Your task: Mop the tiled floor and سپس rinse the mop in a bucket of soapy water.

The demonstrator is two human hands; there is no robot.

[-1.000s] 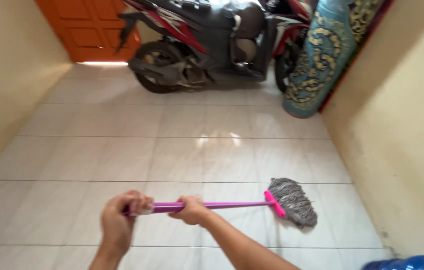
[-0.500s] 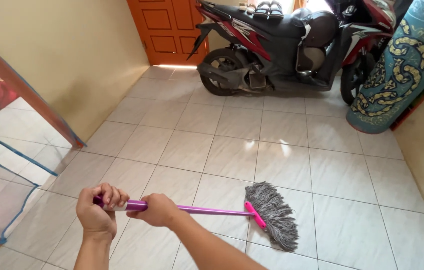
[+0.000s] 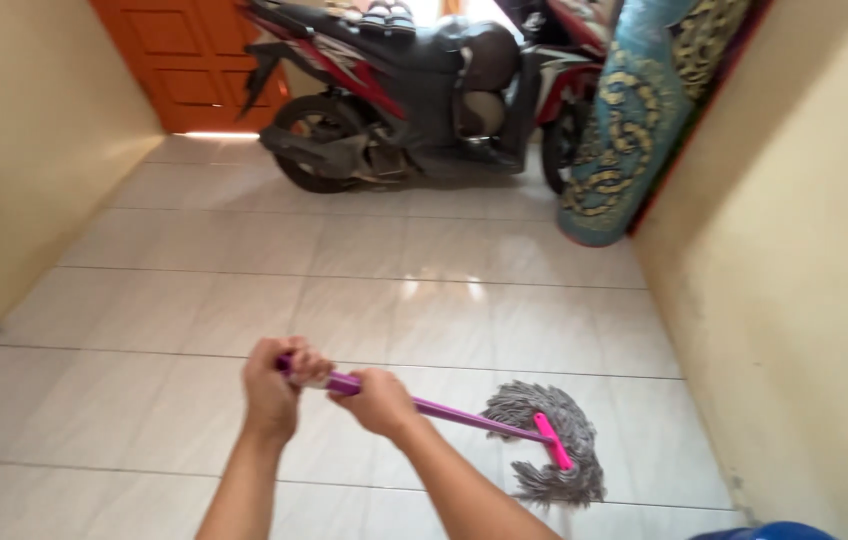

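Low in the frame, the left hand (image 3: 272, 388) and right hand (image 3: 380, 402) are both clenched side by side on the slim, stiff purple mop handle (image 3: 444, 410), probably light, its soft grey string head (image 3: 549, 452) splayed on the glossy, likely slippery cream tiled floor (image 3: 244, 290) at lower right.

Single head view, high, tilted down-forward along tiled floor (image 3: 244, 300) toward parked scooter (image 3: 424, 90), hands close below

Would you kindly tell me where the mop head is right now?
The grey mop head rests on the tiled floor at lower right of the head view, near the right-hand wall.
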